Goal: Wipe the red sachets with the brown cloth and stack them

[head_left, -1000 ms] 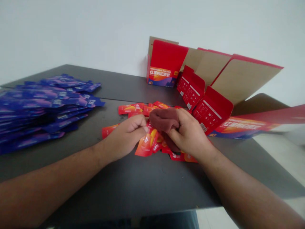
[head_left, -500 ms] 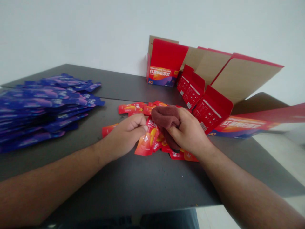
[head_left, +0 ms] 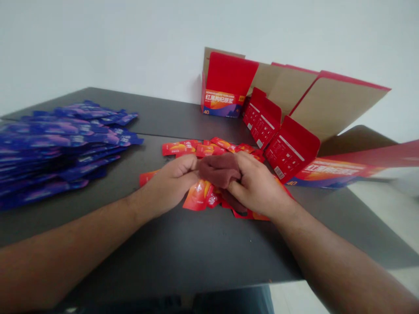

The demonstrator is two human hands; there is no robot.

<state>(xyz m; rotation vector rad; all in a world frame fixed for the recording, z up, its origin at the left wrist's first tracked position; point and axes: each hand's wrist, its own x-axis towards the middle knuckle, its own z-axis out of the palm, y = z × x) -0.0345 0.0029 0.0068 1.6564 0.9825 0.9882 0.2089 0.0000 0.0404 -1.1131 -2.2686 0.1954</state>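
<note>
My left hand (head_left: pixel 173 176) is closed, thumb against curled fingers, on the edge of a red and orange sachet (head_left: pixel 197 196) that hangs below it. Bunched in my right hand (head_left: pixel 258 181) is a brown cloth (head_left: pixel 218 169). The cloth lies over the upper part of the sachet and reaches the fingertips of my left hand, hiding that part of the sachet. Behind and under both hands, more red sachets (head_left: pixel 180 147) are spread in a loose pile on the dark table (head_left: pixel 183 244).
A large heap of blue-purple sachets (head_left: pixel 72 139) covers the table's left side. At the back right stand open red cartons (head_left: pixel 225 93) with raised flaps (head_left: pixel 340 104). Another printed carton (head_left: pixel 330 172) sits at the right edge. A pale wall rises behind the table.
My right hand has brought the cloth left and slightly down, over the top of the sachet and against my left hand. My left hand has barely moved.
</note>
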